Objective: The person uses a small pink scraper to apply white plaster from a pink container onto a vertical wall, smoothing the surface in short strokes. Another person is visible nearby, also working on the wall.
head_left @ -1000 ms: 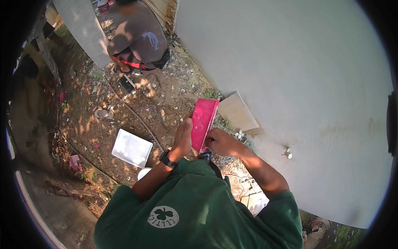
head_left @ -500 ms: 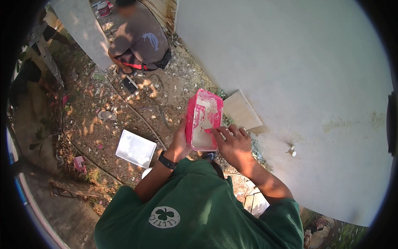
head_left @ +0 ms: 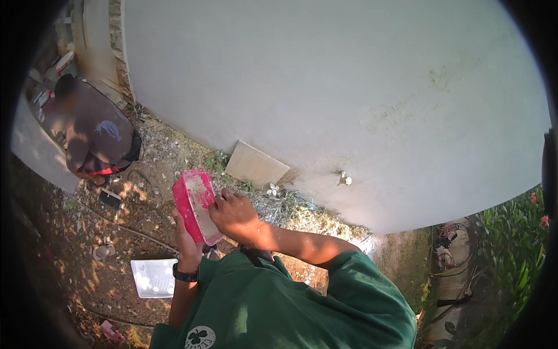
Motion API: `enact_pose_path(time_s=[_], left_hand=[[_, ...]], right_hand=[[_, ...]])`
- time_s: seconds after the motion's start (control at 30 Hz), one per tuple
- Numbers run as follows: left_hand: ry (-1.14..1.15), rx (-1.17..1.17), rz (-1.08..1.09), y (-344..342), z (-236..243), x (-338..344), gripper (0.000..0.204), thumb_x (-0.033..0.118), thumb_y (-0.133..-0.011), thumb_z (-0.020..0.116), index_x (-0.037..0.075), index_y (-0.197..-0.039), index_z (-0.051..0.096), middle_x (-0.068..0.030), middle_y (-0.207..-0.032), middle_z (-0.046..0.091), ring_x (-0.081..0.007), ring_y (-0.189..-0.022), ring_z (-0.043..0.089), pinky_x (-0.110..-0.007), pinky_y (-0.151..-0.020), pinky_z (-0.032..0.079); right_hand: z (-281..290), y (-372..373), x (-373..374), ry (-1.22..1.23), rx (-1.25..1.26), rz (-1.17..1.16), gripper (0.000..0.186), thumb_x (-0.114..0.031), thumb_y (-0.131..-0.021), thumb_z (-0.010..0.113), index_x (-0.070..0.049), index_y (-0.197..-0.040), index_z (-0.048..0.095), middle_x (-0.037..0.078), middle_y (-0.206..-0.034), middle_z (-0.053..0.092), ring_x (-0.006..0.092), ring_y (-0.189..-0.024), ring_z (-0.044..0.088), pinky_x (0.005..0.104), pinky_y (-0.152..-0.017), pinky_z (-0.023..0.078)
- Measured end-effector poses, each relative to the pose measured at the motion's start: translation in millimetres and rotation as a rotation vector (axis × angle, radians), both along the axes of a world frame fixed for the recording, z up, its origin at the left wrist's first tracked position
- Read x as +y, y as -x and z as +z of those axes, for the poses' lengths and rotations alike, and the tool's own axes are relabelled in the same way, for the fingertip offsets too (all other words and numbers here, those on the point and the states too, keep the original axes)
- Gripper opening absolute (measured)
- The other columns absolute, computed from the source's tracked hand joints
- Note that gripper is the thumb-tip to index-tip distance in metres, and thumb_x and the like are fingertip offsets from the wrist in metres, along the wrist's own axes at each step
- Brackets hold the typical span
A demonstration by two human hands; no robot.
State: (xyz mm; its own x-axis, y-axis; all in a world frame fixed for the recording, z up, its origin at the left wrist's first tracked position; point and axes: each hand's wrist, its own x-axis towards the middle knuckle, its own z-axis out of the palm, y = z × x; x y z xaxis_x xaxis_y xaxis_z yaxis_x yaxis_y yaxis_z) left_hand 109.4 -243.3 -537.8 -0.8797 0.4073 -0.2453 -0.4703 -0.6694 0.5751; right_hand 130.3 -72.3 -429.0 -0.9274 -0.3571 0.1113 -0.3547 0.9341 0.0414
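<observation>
Left hand (head_left: 189, 247) mostly behind pink tray (head_left: 196, 206), right hand's (head_left: 232, 215) fingertips hidden inside

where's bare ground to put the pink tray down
Bare dirt lies between the white board and the crouching person. By the wall it is crowded: leaning tile, weeds. The left hand holds the pink tray; the right hand reaches in.

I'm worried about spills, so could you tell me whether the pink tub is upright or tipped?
Tipped: the pink tub stands on edge, its open side facing the right hand.

Bright daylight, dappled ground shadows, dark fisheye rim, sharp
</observation>
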Motion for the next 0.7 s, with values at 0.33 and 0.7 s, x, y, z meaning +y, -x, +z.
enact_pose_path(time_s=[0.33,0.7], left_hand=[[0.065,0.014,0.041,21.3,-8.3,10.9,0.082,0.066,-0.108,0.046,0.006,-0.163,0.037,-0.0119,-0.16,0.051,-0.0297,-0.145,0.051,-0.047,-0.122,0.041],[-0.041,0.051,-0.06,45.3,19.8,27.6,0.079,0.065,-0.109,0.046,0.006,-0.162,0.038,-0.0111,-0.162,0.05,-0.0291,-0.146,0.051,-0.047,-0.123,0.04]], right_hand=[[11.0,14.0,35.8,0.538,-0.195,-0.384,0.024,-0.024,-0.092,0.069,-0.01,-0.107,0.081,0.016,-0.102,0.078,0.0356,-0.097,0.076,0.0468,-0.083,0.061],[33.7,5.3,70.9,0.745,-0.069,-0.389,0.028,-0.024,-0.094,0.069,-0.004,-0.111,0.081,0.019,-0.101,0.08,0.0332,-0.09,0.078,0.0422,-0.084,0.061]])
